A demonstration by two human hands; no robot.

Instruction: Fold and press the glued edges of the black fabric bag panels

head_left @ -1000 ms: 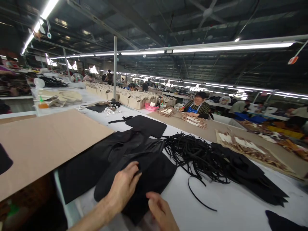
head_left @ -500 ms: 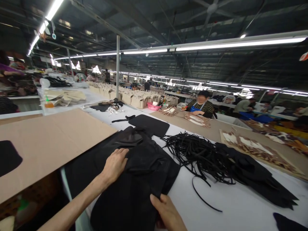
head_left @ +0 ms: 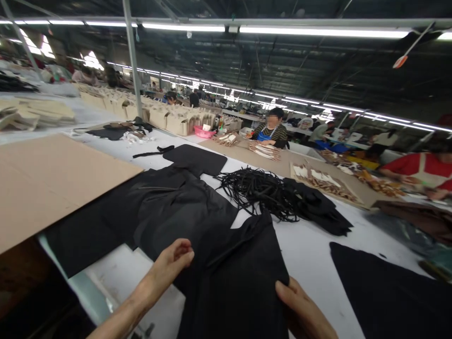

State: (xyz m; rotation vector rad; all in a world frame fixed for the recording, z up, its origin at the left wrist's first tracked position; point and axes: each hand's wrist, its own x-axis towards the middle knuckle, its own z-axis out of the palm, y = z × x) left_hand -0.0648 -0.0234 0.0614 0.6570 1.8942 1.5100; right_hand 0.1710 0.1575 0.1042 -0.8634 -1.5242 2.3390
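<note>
My right hand (head_left: 305, 306) grips the right edge of a black fabric piece (head_left: 243, 282), thumb on top and fingers hidden beneath. This piece hangs toward me, partly over the table's near edge. My left hand (head_left: 176, 258) hovers by its left side, fingers loosely bent with a gap to the thumb and nothing seen in them. Behind it, more black fabric (head_left: 176, 207) lies rumpled on the white table (head_left: 303, 245). A tangled heap of thin black strips (head_left: 257, 190) sits farther back.
A tan board (head_left: 63, 174) covers the left side. Another black piece (head_left: 391, 292) lies at the right. Across the table, a person (head_left: 271, 129) sits by brown and white strips (head_left: 264, 149); a red-sleeved person (head_left: 406, 165) is at far right. A metal post (head_left: 132, 61) rises behind.
My view has swung right and down. My right hand has drawn the black fabric piece rightward, off the rumpled fabric. My left hand has lifted off the fabric.
</note>
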